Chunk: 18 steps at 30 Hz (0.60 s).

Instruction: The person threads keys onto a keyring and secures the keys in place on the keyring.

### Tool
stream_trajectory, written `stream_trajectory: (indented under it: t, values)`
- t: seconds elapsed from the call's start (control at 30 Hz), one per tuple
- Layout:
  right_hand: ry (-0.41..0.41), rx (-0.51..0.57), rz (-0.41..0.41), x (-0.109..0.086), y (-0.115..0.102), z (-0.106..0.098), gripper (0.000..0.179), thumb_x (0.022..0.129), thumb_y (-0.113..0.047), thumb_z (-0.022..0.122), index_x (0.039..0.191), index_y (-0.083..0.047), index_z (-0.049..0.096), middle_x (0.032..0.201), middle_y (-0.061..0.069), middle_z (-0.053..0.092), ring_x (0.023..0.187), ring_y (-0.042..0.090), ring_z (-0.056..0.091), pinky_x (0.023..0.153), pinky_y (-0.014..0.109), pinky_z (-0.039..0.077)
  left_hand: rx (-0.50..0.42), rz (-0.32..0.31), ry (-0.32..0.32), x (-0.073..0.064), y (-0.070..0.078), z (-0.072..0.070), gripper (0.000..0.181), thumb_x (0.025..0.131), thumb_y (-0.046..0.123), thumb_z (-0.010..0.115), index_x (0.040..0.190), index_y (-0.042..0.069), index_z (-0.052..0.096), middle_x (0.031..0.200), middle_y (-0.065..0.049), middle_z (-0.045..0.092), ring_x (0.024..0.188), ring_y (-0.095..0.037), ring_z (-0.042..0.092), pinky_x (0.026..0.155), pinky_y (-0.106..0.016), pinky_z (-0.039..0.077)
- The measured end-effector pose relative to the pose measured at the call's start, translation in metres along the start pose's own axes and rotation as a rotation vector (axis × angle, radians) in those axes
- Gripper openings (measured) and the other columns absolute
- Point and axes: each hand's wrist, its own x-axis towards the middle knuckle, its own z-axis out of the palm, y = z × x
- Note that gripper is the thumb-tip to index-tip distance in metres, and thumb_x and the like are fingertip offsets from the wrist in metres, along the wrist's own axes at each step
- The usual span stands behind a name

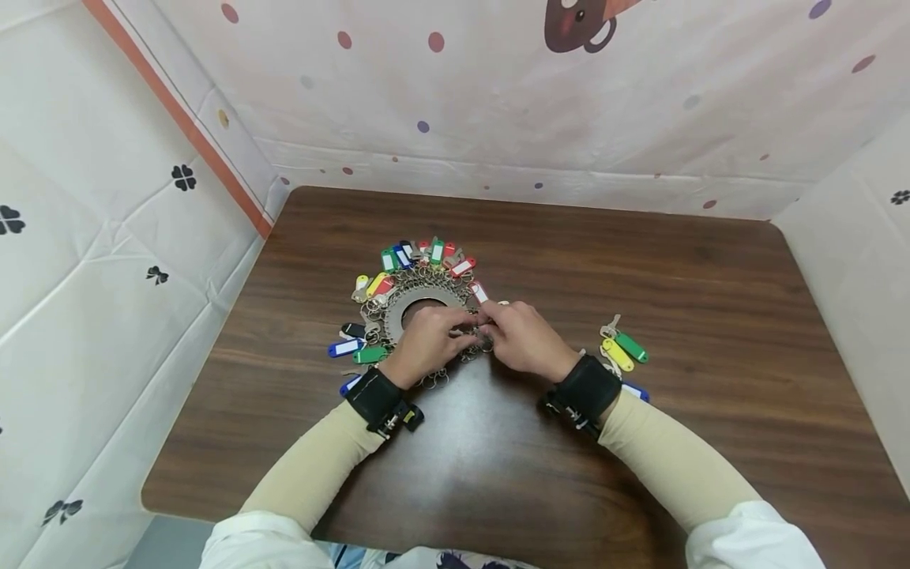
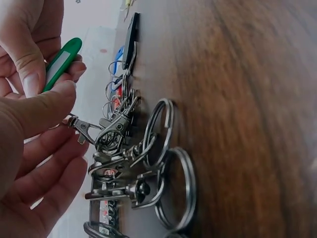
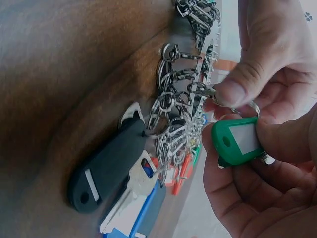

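Observation:
A flat grey metal ring (image 1: 395,318) lies on the wooden table, its rim hung with several swivel clasps and split rings (image 2: 183,188). My left hand (image 1: 435,340) is over its near right side and pinches a clasp (image 2: 79,126) between thumb and fingers. Close beside it, my right hand (image 1: 524,336) grips a green key tag (image 3: 237,141) with a white label, thumb on its face. A small split ring (image 3: 253,106) shows between the hands. The key on this tag is mostly hidden by the fingers.
Around the ring hang coloured tags with keys, among them a green tag (image 1: 370,356), a blue tag (image 1: 345,348) and a black tag (image 3: 111,163). Right of my right wrist lie a loose green tag (image 1: 631,346), a yellow tag (image 1: 617,355) and a partly covered blue tag (image 1: 637,391).

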Motion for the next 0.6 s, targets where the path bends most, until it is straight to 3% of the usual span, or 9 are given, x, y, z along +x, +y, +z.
stream_trajectory:
  t: [0.2,0.43,0.6]
  values:
    - [0.022,0.004,0.009,0.0,0.001,0.001,0.005,0.097,-0.005,0.067,0.098,-0.008,0.071,0.081,0.002,0.069,0.069,0.013,0.055,0.066,0.033,0.049,0.05,-0.024,0.028,-0.001,0.004,0.004,0.024,0.091,0.024,0.082,0.11,0.01,0.078,0.097,-0.004,0.081,0.083,-0.016,0.075,0.073,-0.033,0.06]
    - [0.022,0.055,0.058,0.001,0.001,0.002,0.005,0.099,-0.008,0.066,0.099,-0.009,0.071,0.073,0.0,0.062,0.062,0.012,0.049,0.058,0.027,0.04,0.073,-0.055,0.052,-0.006,0.011,0.009,0.029,0.089,0.019,0.084,0.115,0.007,0.076,0.106,-0.007,0.08,0.091,-0.02,0.078,0.078,-0.037,0.063]
    - [0.029,0.052,0.058,0.0,0.002,0.004,0.005,0.098,-0.008,0.067,0.098,-0.01,0.072,0.073,0.0,0.061,0.063,0.013,0.049,0.059,0.028,0.04,0.086,-0.073,0.068,-0.006,0.011,0.007,0.026,0.089,0.02,0.083,0.112,0.009,0.08,0.102,-0.007,0.082,0.081,-0.019,0.077,0.072,-0.038,0.061]
